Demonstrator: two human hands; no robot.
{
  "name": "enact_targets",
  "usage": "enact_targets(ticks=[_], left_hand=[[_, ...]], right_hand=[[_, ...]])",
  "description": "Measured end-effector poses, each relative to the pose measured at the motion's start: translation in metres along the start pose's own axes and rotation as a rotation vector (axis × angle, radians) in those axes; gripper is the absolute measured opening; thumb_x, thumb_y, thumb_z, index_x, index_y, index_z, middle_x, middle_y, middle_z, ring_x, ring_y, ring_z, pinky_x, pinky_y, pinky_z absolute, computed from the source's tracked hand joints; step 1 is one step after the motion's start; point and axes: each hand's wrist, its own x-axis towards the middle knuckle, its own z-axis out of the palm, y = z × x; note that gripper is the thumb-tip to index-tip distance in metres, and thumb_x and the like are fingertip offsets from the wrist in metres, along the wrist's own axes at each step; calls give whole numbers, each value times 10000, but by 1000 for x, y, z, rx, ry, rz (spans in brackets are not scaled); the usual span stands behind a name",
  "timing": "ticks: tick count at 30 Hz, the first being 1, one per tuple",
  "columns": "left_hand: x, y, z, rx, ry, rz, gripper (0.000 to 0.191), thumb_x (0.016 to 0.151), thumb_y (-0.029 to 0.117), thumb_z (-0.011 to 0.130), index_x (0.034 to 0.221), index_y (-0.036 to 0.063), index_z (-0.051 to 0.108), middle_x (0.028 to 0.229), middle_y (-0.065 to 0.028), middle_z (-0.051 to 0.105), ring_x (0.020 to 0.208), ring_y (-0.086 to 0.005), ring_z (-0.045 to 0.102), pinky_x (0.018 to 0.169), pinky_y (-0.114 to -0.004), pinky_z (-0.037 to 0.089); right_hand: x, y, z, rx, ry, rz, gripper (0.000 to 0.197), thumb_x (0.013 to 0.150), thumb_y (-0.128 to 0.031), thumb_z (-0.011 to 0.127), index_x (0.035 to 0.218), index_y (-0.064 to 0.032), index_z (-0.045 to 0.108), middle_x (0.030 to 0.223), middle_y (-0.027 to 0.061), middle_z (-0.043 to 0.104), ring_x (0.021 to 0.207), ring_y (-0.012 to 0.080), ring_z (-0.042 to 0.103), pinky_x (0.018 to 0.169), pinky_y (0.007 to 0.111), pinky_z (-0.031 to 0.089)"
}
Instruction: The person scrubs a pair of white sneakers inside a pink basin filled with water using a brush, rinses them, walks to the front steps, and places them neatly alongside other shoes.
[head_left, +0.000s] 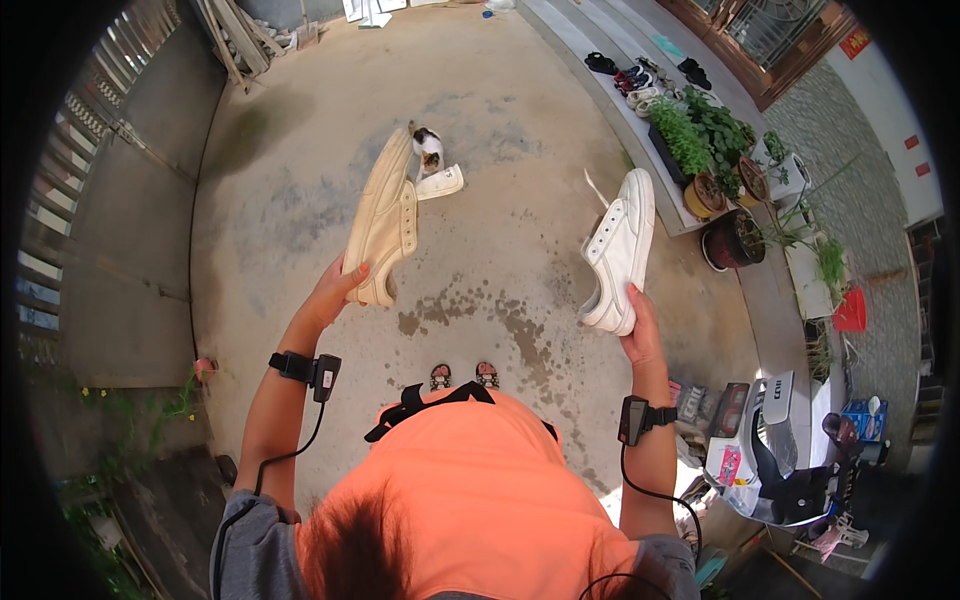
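My left hand grips the heel end of a cream canvas-style sneaker, held sideways with its toe pointing up and away. In my right hand is a white sneaker, also gripped near the heel with the toe away from me. Its row of eyelets faces left, and a lace or strap end sticks out by the tongue. The two shoes are wide apart. Beyond the cream sneaker, a calico cat stands on the concrete, its head by a white shoe tongue or similar flat piece.
Wet spots mark the concrete ground before my feet. Steps with shoes and potted plants run along the right. A metal gate is at left. At lower right stands a scooter with a white body.
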Motion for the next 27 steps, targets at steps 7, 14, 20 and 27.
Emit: enact_targets(ticks=[7,14,20,27], left_hand=[[-9,80,55,67,-79,506,937,663,542,741,1331,31,329,1163,-54,525,1013,-126,515,802,-254,448],[-27,100,82,49,4,579,815,702,390,772,1300,21,360,1158,-64,537,1035,-128,519,843,-262,441],[-29,107,90,79,47,637,686,748,232,750,1281,14,377,1138,-73,553,1030,-136,531,865,-274,435],[-34,113,99,24,60,644,629,759,170,730,1268,5,398,1145,-85,551,1038,-150,531,888,-289,425]], right_hand=[[-38,-89,64,-263,-38,-616,699,791,-204,680,1335,9,297,1219,108,498,1089,161,506,928,285,397],[-63,-121,74,-351,-79,-779,746,741,-210,734,1319,1,312,1212,93,494,1093,160,493,936,291,378],[-78,-129,78,-511,-88,-763,705,721,-149,739,1285,-8,340,1191,85,494,1090,161,484,932,293,370],[-85,-127,85,-722,-36,-831,660,686,-59,696,1248,-23,354,1149,77,487,1079,160,467,925,289,365]])
